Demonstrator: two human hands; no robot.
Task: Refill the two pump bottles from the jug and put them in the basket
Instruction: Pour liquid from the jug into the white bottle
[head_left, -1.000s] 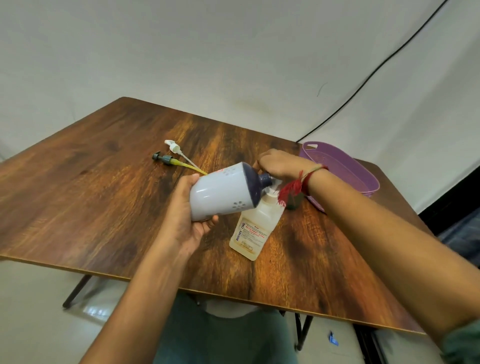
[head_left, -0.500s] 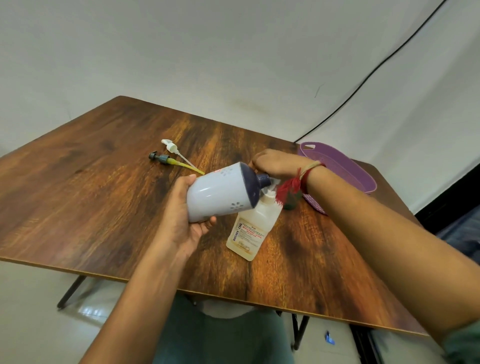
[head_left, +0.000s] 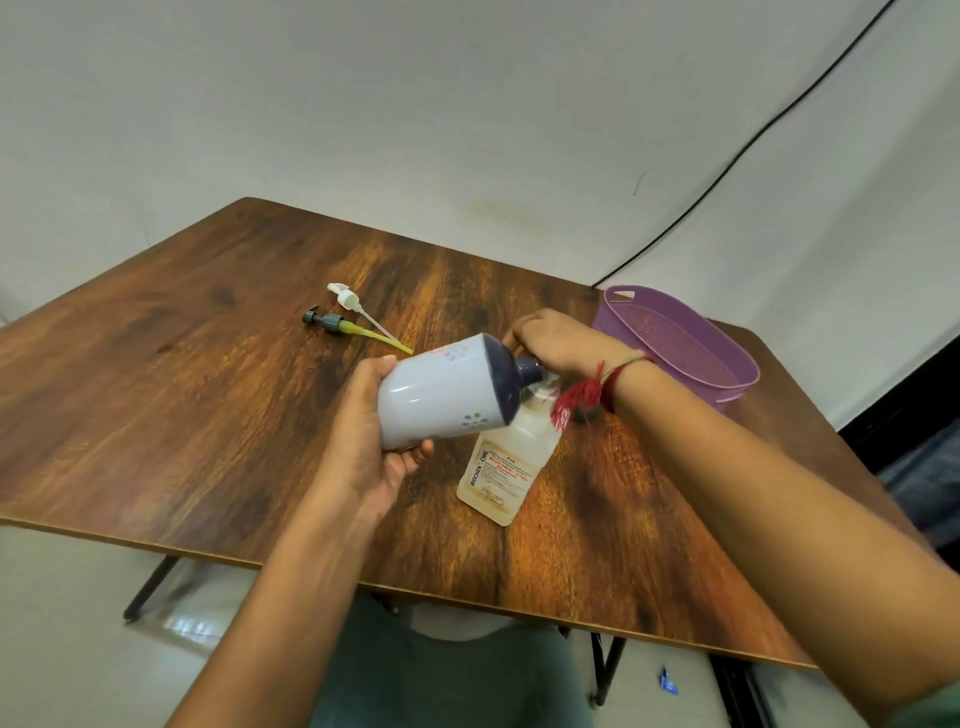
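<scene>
My left hand (head_left: 371, 452) grips the base of a lavender jug (head_left: 441, 389) with a dark blue shoulder and neck. The jug is tipped almost level, its mouth against the top of a translucent labelled bottle (head_left: 506, 467). That bottle stands on the wooden table (head_left: 182, 389) with no pump on it. My right hand (head_left: 556, 340) curls around the bottle's neck, hiding the opening. A purple basket (head_left: 727, 353) sits just right of my right wrist, and nothing shows inside it.
Two loose pump heads lie at the back left of the hands, a white one (head_left: 345, 297) and a grey one with a yellow tube (head_left: 327, 321). The table's front edge runs below my forearms. A black cable hangs on the wall.
</scene>
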